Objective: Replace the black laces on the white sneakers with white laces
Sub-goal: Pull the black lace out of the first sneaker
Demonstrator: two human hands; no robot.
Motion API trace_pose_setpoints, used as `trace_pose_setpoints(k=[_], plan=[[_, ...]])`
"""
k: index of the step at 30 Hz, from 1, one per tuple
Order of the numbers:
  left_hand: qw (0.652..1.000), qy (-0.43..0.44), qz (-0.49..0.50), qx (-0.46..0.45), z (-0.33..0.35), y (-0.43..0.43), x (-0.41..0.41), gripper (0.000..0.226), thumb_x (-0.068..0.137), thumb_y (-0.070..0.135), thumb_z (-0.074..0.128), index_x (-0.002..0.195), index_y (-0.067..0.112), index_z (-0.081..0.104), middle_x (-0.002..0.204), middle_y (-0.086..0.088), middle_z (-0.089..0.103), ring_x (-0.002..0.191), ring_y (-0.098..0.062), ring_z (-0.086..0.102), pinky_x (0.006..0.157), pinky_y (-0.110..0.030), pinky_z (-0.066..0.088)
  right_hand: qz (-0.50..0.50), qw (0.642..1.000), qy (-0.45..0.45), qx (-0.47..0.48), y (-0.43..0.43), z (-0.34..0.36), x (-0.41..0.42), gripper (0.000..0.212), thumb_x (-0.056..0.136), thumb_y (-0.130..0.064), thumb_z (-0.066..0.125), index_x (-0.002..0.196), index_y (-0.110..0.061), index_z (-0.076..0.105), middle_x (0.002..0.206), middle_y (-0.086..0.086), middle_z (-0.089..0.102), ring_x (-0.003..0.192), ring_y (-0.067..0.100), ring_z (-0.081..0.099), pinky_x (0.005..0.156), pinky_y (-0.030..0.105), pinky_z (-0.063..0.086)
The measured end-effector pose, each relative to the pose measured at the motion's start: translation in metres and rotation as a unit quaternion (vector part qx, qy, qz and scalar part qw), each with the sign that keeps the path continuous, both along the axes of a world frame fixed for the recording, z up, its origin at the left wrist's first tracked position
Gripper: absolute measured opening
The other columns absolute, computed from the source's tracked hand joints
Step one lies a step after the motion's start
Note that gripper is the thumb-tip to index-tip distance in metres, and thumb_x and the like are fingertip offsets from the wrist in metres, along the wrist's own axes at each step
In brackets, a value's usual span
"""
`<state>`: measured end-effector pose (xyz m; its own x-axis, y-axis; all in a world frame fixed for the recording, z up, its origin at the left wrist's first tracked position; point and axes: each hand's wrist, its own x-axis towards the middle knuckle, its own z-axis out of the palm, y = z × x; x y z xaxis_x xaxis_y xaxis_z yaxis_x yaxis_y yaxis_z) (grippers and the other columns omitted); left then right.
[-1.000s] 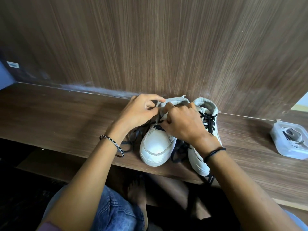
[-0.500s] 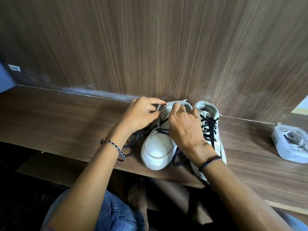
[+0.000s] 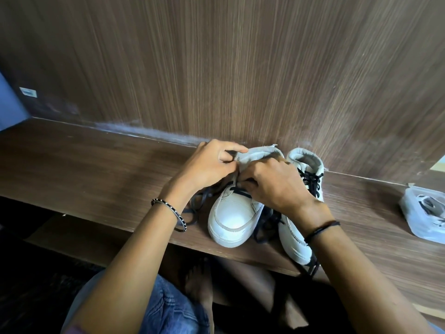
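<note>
Two shoes are set side by side on the dark wood-grain shelf (image 3: 96, 169), heels toward its back edge and toes at its front edge. The white leather sneaker (image 3: 231, 218) in the middle is the one being worked on. Its grey collar is pinched at the heel end by the left hand (image 3: 209, 166). The right hand (image 3: 274, 186) is curled over the upper eyelets, where the flat black lace (image 3: 238, 190) appears to be gripped between the fingertips, though the pinch itself is partly hidden. Only the lowest crossings are seen threaded, and loose lengths are trailed over the shelf on both sides of the shoe. The second white sneaker (image 3: 305, 157), just beside it toward the right end, is laced in black to the top.

The shoe's long axis is run from front edge to back edge, toe toward the person. The remaining crossings lie just toeward of the right fingertips, so the next pull is judged best made by that nearer hand, with the collar steadied by the other. The white laces (image 3: 431, 206) are kept in a clear plastic tub (image 3: 414, 227) well apart at the shelf's right end.
</note>
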<state>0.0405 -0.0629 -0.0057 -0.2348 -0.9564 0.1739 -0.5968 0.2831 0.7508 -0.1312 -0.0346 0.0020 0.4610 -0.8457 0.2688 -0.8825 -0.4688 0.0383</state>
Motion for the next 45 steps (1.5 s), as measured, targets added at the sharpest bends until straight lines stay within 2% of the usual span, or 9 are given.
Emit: trace_pose_setpoints(k=[7,13,23,31,33,38,40,42,45], plan=[[0.999,0.024,0.011,0.021,0.004,0.003,0.000,0.042,0.091,0.015,0.065,0.128,0.035,0.068,0.076,0.001,0.077,0.085,-0.020,0.076,0.093,-0.042,0.058,-0.109,0.981,-0.159,-0.025,-0.013,-0.005,-0.005,0.011,0.102,-0.010,0.048,0.103,-0.001,0.054,0.097,0.019,0.064,0.087,0.043,0.064,0.063,0.034,0.030],[0.999,0.021,0.019,0.016,0.009,0.009,-0.002,0.038,0.092,0.015,0.066,0.126,0.033,0.070,0.067,0.015,0.072,0.071,-0.007,0.070,0.095,-0.042,0.057,-0.126,0.862,-0.478,0.111,-0.014,0.009,-0.025,0.030,0.104,-0.023,0.053,0.098,0.006,0.060,0.092,0.015,0.074,0.082,0.024,0.070,0.055,0.015,0.045],[1.000,0.004,0.006,0.008,0.007,0.006,-0.002,0.041,0.090,0.011,0.061,0.124,0.031,0.071,0.069,-0.013,0.071,0.065,-0.010,0.057,0.094,-0.041,0.057,-0.026,0.991,-0.045,0.127,-0.004,0.016,-0.012,0.022,0.093,-0.056,0.060,0.101,-0.039,0.072,0.098,-0.015,0.070,0.098,0.013,0.062,0.074,0.030,0.043],[0.999,0.030,0.014,0.017,0.006,0.005,-0.002,0.041,0.091,0.009,0.062,0.125,0.030,0.071,0.065,-0.006,0.071,0.068,-0.007,0.057,0.088,-0.043,0.060,-0.077,0.964,-0.234,0.101,-0.008,0.007,-0.011,0.012,0.096,-0.027,0.061,0.090,-0.022,0.070,0.076,-0.005,0.064,0.077,0.021,0.059,0.065,0.030,0.041],[0.999,0.035,0.016,0.020,0.008,0.006,-0.002,0.041,0.092,0.009,0.063,0.127,0.029,0.071,0.066,0.003,0.073,0.070,-0.005,0.065,0.087,-0.039,0.061,-0.104,0.892,-0.423,0.124,-0.013,0.007,-0.015,0.016,0.098,-0.021,0.062,0.085,-0.014,0.068,0.070,-0.004,0.067,0.070,0.016,0.063,0.065,0.027,0.047],[0.999,0.027,0.012,0.024,0.005,0.005,-0.001,0.038,0.091,0.018,0.065,0.125,0.035,0.070,0.081,-0.007,0.077,0.084,-0.016,0.075,0.092,-0.041,0.058,-0.064,0.430,-0.871,0.229,-0.017,0.016,-0.020,0.026,0.101,0.009,0.047,0.080,-0.006,0.049,0.077,0.003,0.062,0.087,0.024,0.076,0.084,0.030,0.062],[0.999,0.021,0.016,0.027,0.005,0.004,-0.001,0.038,0.091,0.019,0.065,0.126,0.035,0.069,0.075,-0.001,0.077,0.079,-0.013,0.074,0.095,-0.041,0.057,-0.049,0.381,-0.895,0.227,-0.019,0.014,-0.021,0.028,0.102,0.010,0.041,0.080,-0.006,0.049,0.078,0.007,0.056,0.071,0.019,0.071,0.067,0.024,0.059],[0.999,0.021,0.017,0.028,0.006,0.005,-0.002,0.039,0.092,0.018,0.065,0.127,0.034,0.069,0.066,0.007,0.074,0.071,-0.010,0.071,0.097,-0.040,0.056,-0.041,0.484,-0.843,0.233,-0.018,0.013,-0.022,0.025,0.106,0.001,0.041,0.084,-0.002,0.052,0.075,0.005,0.054,0.056,0.008,0.053,0.053,0.017,0.045],[0.999,0.027,0.016,0.030,0.008,0.007,-0.002,0.040,0.093,0.019,0.068,0.130,0.032,0.067,0.075,0.010,0.077,0.074,-0.008,0.074,0.099,-0.039,0.054,-0.034,0.846,-0.505,0.167,-0.014,0.014,-0.026,0.017,0.103,-0.025,0.058,0.100,-0.009,0.063,0.076,-0.008,0.062,0.063,0.003,0.056,0.061,0.017,0.047]])
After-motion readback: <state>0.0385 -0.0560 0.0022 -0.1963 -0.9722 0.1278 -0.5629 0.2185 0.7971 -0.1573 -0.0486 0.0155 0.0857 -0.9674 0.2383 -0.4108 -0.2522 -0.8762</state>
